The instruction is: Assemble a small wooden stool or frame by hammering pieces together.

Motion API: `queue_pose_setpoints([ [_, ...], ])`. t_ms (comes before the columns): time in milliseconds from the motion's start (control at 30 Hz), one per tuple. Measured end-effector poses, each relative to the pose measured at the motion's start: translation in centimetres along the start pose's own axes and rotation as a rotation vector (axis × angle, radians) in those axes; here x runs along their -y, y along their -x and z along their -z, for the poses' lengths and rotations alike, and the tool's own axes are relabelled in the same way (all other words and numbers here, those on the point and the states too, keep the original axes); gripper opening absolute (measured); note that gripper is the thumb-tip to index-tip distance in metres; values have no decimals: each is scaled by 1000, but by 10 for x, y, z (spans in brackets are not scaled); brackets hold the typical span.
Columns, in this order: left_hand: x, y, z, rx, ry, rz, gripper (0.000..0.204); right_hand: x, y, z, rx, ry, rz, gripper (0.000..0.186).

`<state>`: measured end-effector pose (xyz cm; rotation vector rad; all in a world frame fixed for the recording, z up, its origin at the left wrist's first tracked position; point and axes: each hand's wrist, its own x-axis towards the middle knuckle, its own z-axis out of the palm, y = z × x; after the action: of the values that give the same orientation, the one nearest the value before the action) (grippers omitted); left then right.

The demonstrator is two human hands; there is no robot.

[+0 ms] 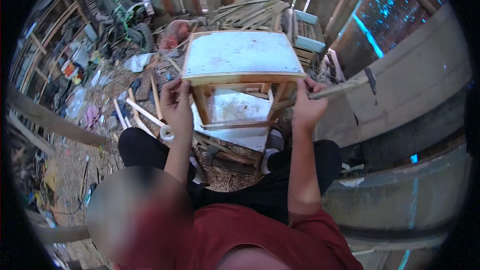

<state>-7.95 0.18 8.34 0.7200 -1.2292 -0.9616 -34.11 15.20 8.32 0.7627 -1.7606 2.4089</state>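
Note:
A small wooden table (240, 52) with a white, speckled top and a bare wood frame stands in front of me. My left hand (177, 101) is closed at its near left corner, thumb and fingers pinching the edge. At the near right corner, my right hand (310, 101) has its thumb against the frame. Its other fingers curl around the wooden handle of a hammer (345, 88), whose dark head points to the right. Below the top, between the legs, a white stained panel (240, 107) shows.
Wood strips (145, 112) and a pale roll (166, 132) lie by my left knee. Scrap and rubbish cover the ground at left, near a green bicycle (130, 17). Stacked slats (250, 12) and a pale crate (309, 30) stand behind. A large board (400, 80) slants along the right.

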Motion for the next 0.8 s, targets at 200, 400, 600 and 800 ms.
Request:
queue_pose_setpoints([
  [200, 5, -1, 3, 28, 56, -36, 13, 2, 0, 1, -16, -67, -55, 44],
  [400, 2, 0, 1, 42, 72, -55, 14, 4, -2, 2, -34, -41, -33, 45],
  [600, -2, 1, 0, 72, -57, -119, 26, 12, -1, 3, -23, 58, -19, 44],
  [800, -1, -1, 2, 77, -44, -62, 23, 11, -6, 7, 19, -72, -52, 44],
])
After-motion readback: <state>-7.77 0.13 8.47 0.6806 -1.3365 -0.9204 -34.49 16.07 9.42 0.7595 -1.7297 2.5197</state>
